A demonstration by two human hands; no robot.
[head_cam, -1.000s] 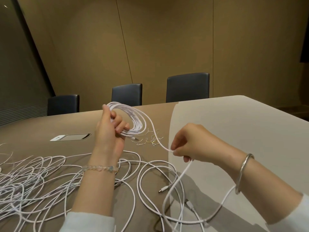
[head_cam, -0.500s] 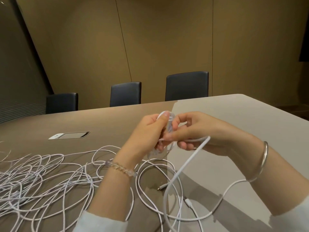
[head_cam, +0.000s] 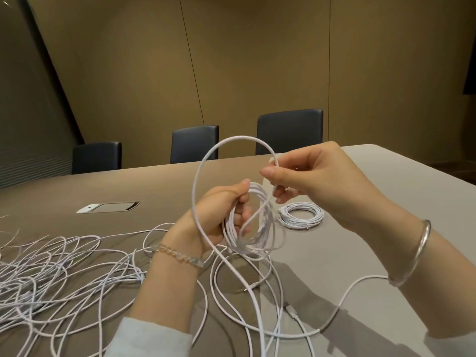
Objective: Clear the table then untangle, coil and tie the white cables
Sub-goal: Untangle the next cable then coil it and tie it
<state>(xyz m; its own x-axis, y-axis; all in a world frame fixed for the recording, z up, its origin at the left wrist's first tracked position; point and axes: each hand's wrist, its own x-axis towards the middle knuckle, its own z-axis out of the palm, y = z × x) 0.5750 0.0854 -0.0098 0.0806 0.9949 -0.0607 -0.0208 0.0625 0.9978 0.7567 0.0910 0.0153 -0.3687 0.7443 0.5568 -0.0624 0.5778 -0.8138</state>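
Observation:
My left hand grips a partly wound coil of white cable above the table's middle. My right hand pinches the free strand of the same cable, which arches up in a big loop over the left hand and runs down to the table. A finished white coil lies flat on the table just right of the held coil. A large tangle of white cables covers the left part of the table. More loose loops lie in front of me under both arms.
The long brown table has a flush socket panel at its left middle. Three dark chairs stand along the far edge against a tan wall. A cable plug lies near the front.
My hands have drawn apart and a new big loop of cable has been lifted over the left hand. The finished coil on the table has come into sight.

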